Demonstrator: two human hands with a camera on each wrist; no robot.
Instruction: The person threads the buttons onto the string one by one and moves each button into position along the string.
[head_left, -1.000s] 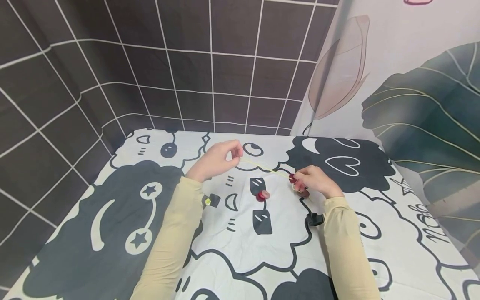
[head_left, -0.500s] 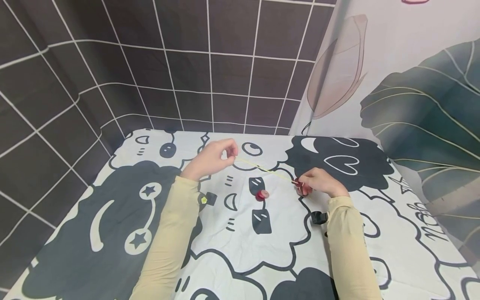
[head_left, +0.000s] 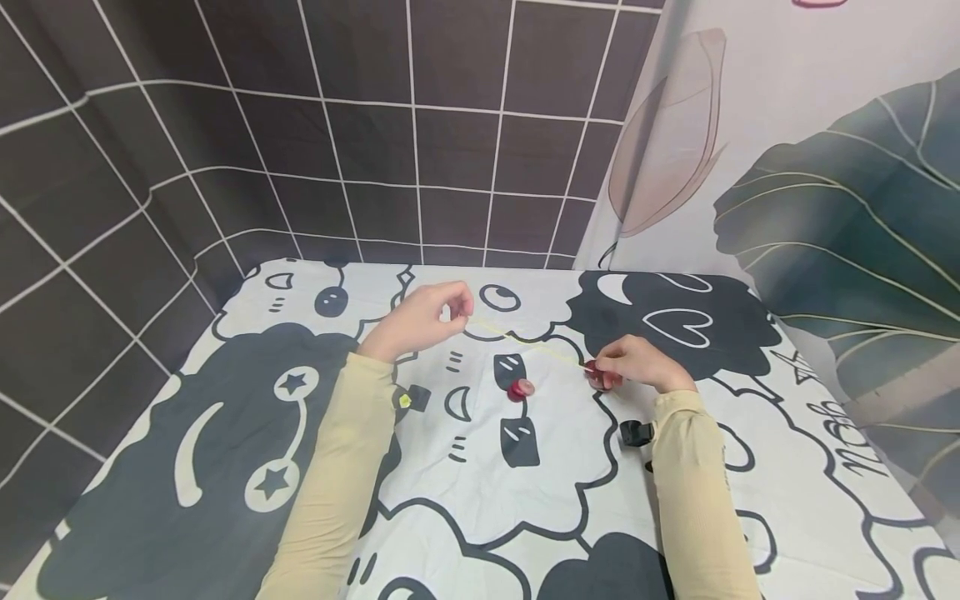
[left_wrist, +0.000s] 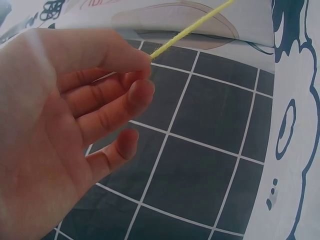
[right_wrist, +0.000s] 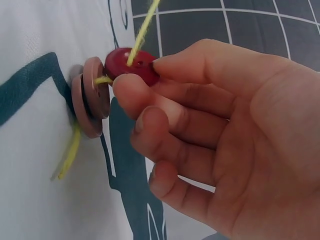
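Note:
In the head view my left hand (head_left: 423, 317) holds up a length of yellow yarn (head_left: 531, 343). The left wrist view has the yarn (left_wrist: 190, 29) pinched between thumb and index finger, the other fingers loosely bent. My right hand (head_left: 641, 363) is to the right, low over the cloth. Its thumb and a finger pinch a red button (right_wrist: 118, 61) at the edge, with the yarn (right_wrist: 145, 27) coming out of a hole. Two brownish-pink buttons (right_wrist: 97, 102) sit face to face on the same yarn, beside the red one. A short yarn tail (right_wrist: 71, 152) sticks out past them.
Between the hands, a loose red button (head_left: 516, 391) and a paler pink button (head_left: 527, 387) lie together on the patterned cloth (head_left: 457, 517). A dark gridded curtain (head_left: 360, 142) stands behind. Black wrist cameras (head_left: 636, 433) are on both wrists.
Over the second, my left hand has shifted slightly left, and my right hand slightly right and down. The yarn stays stretched between them. In the last half second almost nothing has moved.

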